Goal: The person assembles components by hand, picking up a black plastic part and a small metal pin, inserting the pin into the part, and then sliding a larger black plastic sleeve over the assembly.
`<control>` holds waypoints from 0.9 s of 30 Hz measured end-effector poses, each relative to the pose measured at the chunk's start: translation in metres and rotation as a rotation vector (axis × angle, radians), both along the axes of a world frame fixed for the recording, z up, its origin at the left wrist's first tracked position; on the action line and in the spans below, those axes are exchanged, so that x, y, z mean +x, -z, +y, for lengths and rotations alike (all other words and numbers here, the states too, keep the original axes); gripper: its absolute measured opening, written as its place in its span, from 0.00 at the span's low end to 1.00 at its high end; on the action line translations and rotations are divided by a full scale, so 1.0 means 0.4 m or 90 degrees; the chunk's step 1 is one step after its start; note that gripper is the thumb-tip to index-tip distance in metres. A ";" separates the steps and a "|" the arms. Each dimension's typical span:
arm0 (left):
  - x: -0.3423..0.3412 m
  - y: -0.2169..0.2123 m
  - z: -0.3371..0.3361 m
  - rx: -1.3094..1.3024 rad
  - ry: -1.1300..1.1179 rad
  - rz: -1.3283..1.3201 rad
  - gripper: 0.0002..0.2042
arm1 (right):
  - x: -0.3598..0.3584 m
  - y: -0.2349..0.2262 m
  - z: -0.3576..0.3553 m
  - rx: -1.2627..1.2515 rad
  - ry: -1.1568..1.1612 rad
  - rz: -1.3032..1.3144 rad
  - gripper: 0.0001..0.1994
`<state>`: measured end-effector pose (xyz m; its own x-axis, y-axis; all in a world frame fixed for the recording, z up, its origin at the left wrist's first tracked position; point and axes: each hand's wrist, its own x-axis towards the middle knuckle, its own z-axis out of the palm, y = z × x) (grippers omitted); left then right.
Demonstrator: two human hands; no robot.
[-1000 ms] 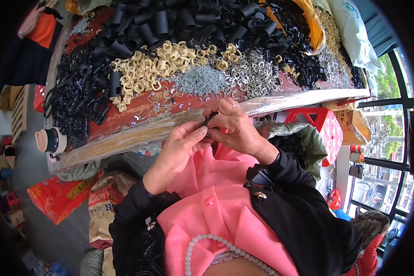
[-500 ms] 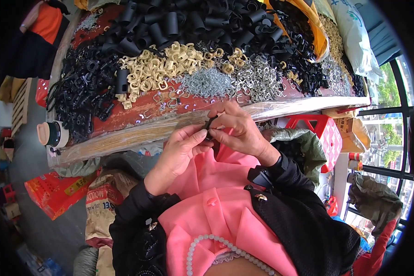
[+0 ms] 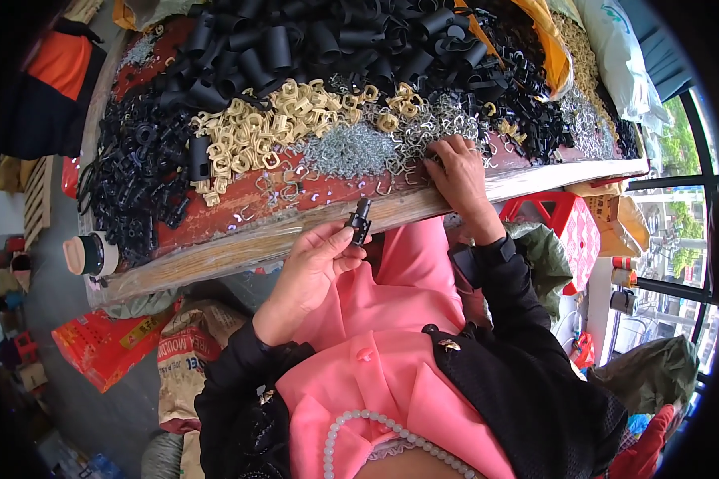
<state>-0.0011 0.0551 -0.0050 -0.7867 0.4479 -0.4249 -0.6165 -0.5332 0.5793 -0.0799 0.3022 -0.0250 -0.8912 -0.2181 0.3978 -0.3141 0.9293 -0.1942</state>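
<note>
My left hand (image 3: 318, 257) is closed on a small black plastic fitting (image 3: 359, 223), pinched between thumb and fingers in front of the table's near edge. A narrow round end of the fitting points up. My right hand (image 3: 462, 174) reaches over the edge into a heap of bent silver metal clips (image 3: 449, 113). Its fingers are bent and a little apart, with the tips down among the clips; I see nothing held in them. Left of that hand is a mound of small silvery metal pieces (image 3: 350, 152), and farther left a pile of cream plastic rings (image 3: 256, 132).
Black tubes (image 3: 276, 48) heap up at the back of the red tabletop (image 3: 216, 217). Small black parts (image 3: 140, 176) cover its left side. A lidded container (image 3: 92, 235) stands at the left corner. Below the right edge is a red stool (image 3: 577, 239); sacks (image 3: 185, 351) stand at lower left.
My right hand has left the black fitting and moved forward and right, into the metal clips. My left hand still holds the fitting, which now shows more fully.
</note>
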 end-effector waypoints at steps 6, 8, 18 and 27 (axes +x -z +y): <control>-0.002 0.005 -0.005 0.006 -0.023 -0.013 0.08 | -0.013 0.015 -0.004 -0.021 -0.007 -0.035 0.06; 0.001 0.005 -0.008 0.010 -0.029 -0.012 0.08 | -0.010 0.011 -0.005 -0.055 -0.010 -0.010 0.05; 0.024 -0.002 -0.028 0.008 -0.038 0.007 0.08 | 0.001 0.000 0.002 -0.243 0.001 0.039 0.03; 0.023 -0.001 -0.032 0.026 -0.069 0.056 0.10 | 0.061 -0.052 -0.071 -0.621 -0.090 -0.343 0.09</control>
<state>0.0079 0.0422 -0.0048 -0.8645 0.3744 -0.3353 -0.5022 -0.6179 0.6050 -0.0553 0.2739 -0.0040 -0.9904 -0.1360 0.0234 -0.0595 0.2677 -0.9617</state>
